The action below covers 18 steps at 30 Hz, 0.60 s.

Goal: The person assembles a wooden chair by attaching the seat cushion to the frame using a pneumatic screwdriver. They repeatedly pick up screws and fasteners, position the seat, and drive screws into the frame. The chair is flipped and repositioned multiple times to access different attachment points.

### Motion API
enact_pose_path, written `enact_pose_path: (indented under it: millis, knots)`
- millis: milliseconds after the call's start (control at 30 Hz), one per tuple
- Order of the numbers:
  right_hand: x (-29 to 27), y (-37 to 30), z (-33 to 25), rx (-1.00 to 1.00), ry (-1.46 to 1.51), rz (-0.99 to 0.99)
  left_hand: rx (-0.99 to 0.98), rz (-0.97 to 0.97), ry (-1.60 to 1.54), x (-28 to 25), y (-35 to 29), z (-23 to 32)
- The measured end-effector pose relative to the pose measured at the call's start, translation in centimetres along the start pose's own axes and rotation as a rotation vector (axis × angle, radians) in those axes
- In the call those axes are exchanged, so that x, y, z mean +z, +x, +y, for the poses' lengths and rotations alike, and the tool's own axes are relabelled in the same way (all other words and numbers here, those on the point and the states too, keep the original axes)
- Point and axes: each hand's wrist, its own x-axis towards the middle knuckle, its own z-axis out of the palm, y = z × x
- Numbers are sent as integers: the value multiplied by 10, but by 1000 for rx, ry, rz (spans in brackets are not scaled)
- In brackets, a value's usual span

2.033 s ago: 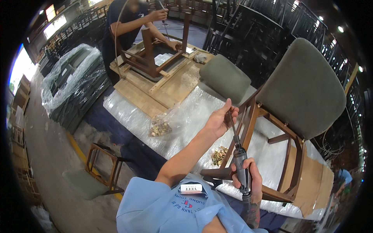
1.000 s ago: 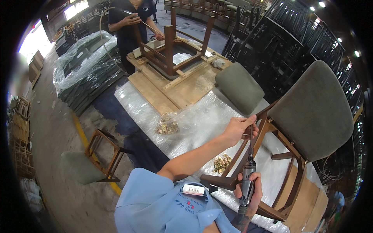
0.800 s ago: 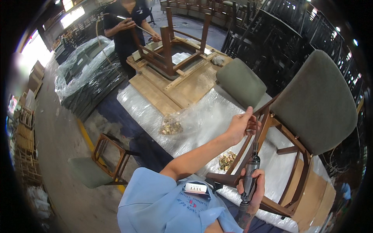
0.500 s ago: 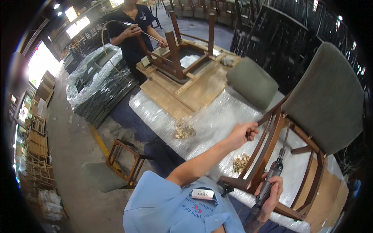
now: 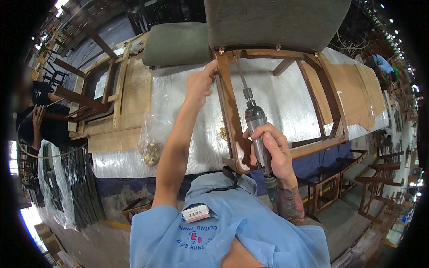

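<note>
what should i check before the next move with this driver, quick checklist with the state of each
1. Driver held: ok, the right-hand grip is wrapped around it.
2. Bit at the chair frame: ok, it reaches toward the inside of the far left corner.
3. Bit seated in a fastener: cannot tell, the tip is too small to make out.
4. Left-hand grip clear of the bit: ok, it is outside the frame's left rail.
5. Loose metal pieces in full view: not ok, the left rail partly hides them.
</note>
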Motion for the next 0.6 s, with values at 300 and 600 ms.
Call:
enact_pose_path:
  millis: [300,600]
  knots:
    - [0,-3,2,12,19,24,-27,-20,254,3,37,14]
    - [3,27,-15,185,-75,0,74,19,322,16,45,8]
